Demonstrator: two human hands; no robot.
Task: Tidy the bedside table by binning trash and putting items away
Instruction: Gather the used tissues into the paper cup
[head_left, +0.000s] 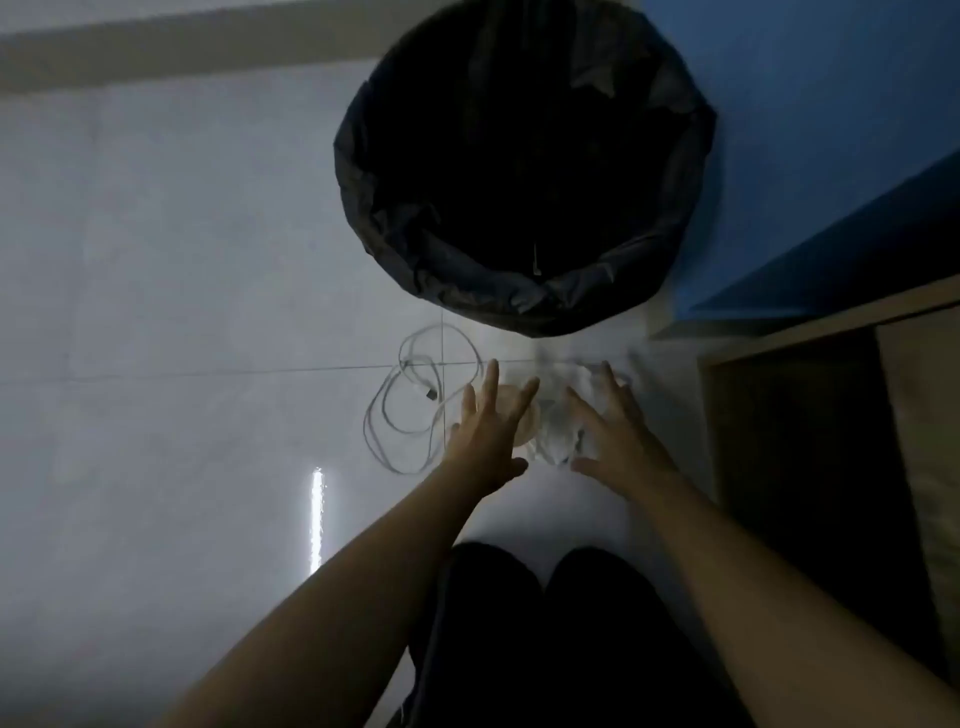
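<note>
A round bin (524, 166) lined with a black bag stands on the pale tiled floor, straight ahead. In front of it lies a heap of crumpled white tissue (563, 415) beside a pale round lid or cup (522, 415), partly hidden by my fingers. A coiled white cable (410, 395) with a dark plug rests on the floor to the left of the heap. My left hand (488, 431) hovers over the round piece, fingers spread. My right hand (618, 431) is spread over the tissue's right side. Neither hand grips anything.
A blue bed or mattress (831, 182) fills the upper right, right beside the bin. A wooden piece of furniture with a dark opening (810, 441) stands at the right. My dark-trousered knees (545, 623) are at the bottom centre. Open tiled floor lies to the left.
</note>
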